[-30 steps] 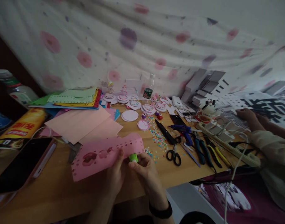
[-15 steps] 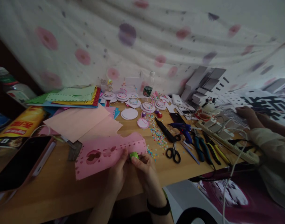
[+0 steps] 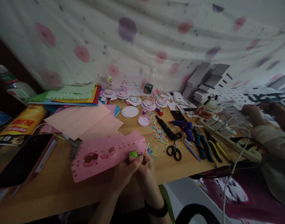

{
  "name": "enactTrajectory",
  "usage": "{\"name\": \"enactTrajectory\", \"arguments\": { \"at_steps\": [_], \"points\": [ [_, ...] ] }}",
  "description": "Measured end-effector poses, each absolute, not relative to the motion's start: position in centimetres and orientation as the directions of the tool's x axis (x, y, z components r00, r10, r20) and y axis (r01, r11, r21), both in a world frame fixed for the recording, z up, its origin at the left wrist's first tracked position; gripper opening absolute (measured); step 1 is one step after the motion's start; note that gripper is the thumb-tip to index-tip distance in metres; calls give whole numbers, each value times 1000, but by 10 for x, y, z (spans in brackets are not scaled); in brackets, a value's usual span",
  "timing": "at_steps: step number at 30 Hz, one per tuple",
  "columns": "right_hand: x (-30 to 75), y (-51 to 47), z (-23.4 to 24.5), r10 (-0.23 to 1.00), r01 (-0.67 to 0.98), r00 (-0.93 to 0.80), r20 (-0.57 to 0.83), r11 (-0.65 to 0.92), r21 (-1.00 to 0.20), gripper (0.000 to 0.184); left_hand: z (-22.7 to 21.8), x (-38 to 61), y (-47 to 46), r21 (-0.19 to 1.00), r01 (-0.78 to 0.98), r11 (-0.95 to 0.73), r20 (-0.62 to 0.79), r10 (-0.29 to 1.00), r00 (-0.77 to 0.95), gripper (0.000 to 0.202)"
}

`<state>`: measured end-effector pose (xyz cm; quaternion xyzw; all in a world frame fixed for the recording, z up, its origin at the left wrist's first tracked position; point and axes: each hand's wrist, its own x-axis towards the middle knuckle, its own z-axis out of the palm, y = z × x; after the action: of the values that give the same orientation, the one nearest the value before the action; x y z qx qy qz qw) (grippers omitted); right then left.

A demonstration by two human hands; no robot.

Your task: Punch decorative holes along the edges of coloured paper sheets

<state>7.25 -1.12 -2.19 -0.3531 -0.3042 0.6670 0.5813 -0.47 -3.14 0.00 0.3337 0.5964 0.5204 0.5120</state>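
Observation:
A small green craft punch [image 3: 133,154] sits at the near edge of a pink sheet of paper [image 3: 119,140]. My left hand [image 3: 125,170] is closed on the punch, its thumb across the front. Beside it, my right hand [image 3: 145,165] is also closed at the punch and the sheet's right corner; its fingertips are partly hidden. Small cut-out shapes run along the sheet's edges, with larger flower-like cut-outs in its left part. The sheet is held tilted above the wooden table [image 3: 177,171].
Black scissors [image 3: 174,152], a blue glue gun [image 3: 185,127] and pliers [image 3: 200,144] lie to the right, by a power strip [image 3: 233,143]. Confetti [image 3: 159,133] is scattered mid-table. Left are peach paper [image 3: 79,119] and a phone [image 3: 23,158]. Another person's hand [image 3: 252,114] is far right.
My left thumb has moved from the sheet onto the punch, joining my right hand there. The pink sheet has shifted slightly left and tilted at its left end.

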Motion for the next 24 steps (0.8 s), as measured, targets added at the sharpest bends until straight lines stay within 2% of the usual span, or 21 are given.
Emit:
{"name": "enactTrajectory", "arguments": {
  "at_steps": [5,11,13,15,18,20,24],
  "points": [
    [67,-17,-30,989,-587,-91,-114,-146,-797,25,-1,-6,-28,988,-43,146,-151,918,-367,14],
    [72,-15,-31,986,-580,-134,-94,-155,-800,25,-11,-7,-29,986,-41,162,-166,922,-349,16],
    [75,-13,-29,987,-564,-134,-88,-149,-812,26,-14,-7,-30,980,-133,146,-184,917,-353,23],
    [78,-10,-29,989,-571,-122,-89,-144,-808,27,-17,-10,-28,927,-351,130,-239,927,-288,39],
    [81,-7,-33,990,-586,-107,-90,-136,-799,28,-21,-15,-21,723,-679,127,-315,936,-159,57],
    [81,-6,-35,989,-586,-126,-76,-136,-799,29,-21,-17,-17,636,-764,110,-351,923,-160,56],
    [80,-6,-35,977,-584,-207,-56,-170,-794,30,-20,-12,-16,624,-775,94,-373,908,-190,53]
  ]
}}
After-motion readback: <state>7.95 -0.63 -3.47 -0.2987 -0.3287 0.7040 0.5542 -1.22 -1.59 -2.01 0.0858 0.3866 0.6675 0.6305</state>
